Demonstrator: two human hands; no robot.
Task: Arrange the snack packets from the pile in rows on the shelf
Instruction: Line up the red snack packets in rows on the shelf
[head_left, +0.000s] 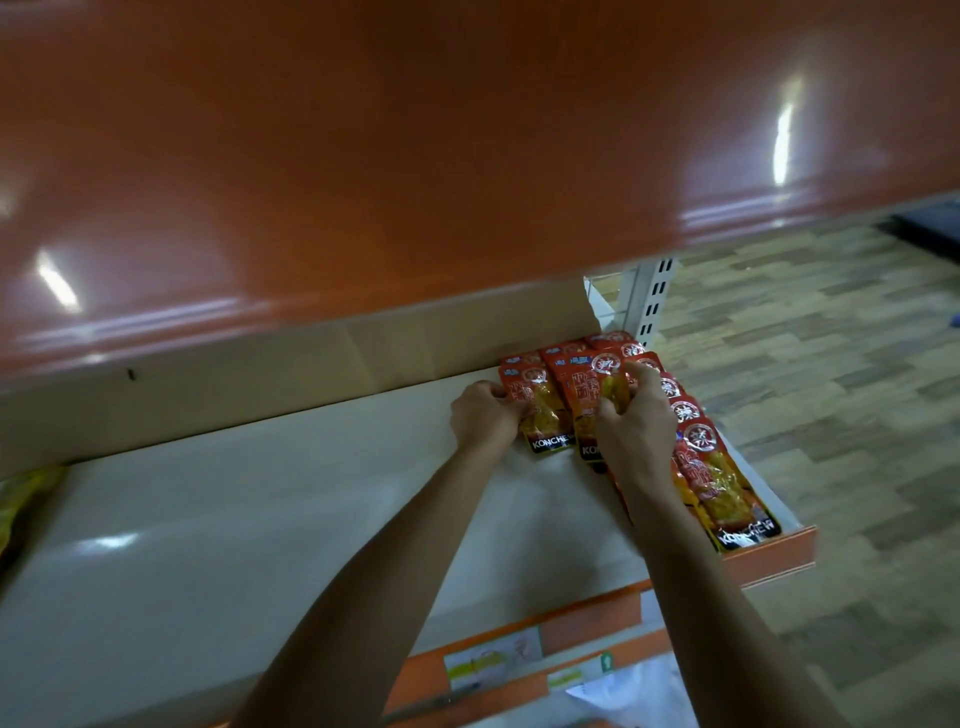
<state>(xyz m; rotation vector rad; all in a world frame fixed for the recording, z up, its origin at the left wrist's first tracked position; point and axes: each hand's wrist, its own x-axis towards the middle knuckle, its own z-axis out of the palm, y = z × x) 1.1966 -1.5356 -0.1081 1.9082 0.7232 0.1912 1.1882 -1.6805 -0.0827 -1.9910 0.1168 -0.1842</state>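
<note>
Red snack packets with yellow contents lie on the white shelf (260, 519) at its far right end. One overlapping row of packets (722, 478) runs along the right edge toward the front lip. More packets sit at the back by the wall; my left hand (485, 415) pinches the left edge of the leftmost packet (540, 415). My right hand (636, 415) has its fingers curled round the packet (587, 384) beside it. My right forearm hides part of the side row.
An orange shelf (415, 156) overhangs close above. A slotted white upright (652, 301) stands at the back right corner. A yellow packet (21, 499) shows at the far left edge. Orange price strips (769, 556) line the shelf front; wood-pattern floor (831, 364) lies to the right.
</note>
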